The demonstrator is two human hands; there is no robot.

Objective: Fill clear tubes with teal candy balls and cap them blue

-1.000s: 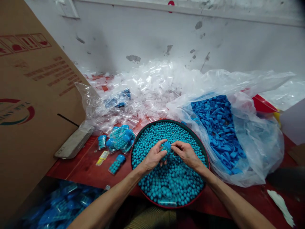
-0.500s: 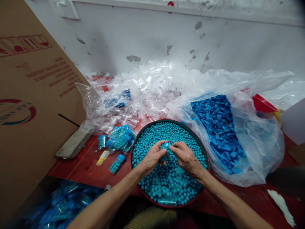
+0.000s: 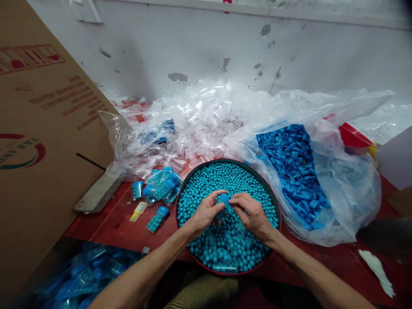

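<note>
Over a round tray heaped with small blue balls, my left hand is closed around a small clear plastic container with a blue cap. Its body is mostly hidden by my fingers. My right hand is pinched, its thumb and fingertips at the right side of the cap. At the tray's near edge, a clear empty-looking container lies on the balls. Left of the tray are a filled, capped container and a small pile of similar ones.
Clear plastic pieces are heaped along the wall. At right, an open plastic bag holds blue caps. A cardboard box stands at left, near a grey metal tool and a yellow tag. Capped containers lie below.
My right fingertips have shifted slightly around the cap, and the cap sits a little differently in my left hand. The whole view has shifted slightly.
</note>
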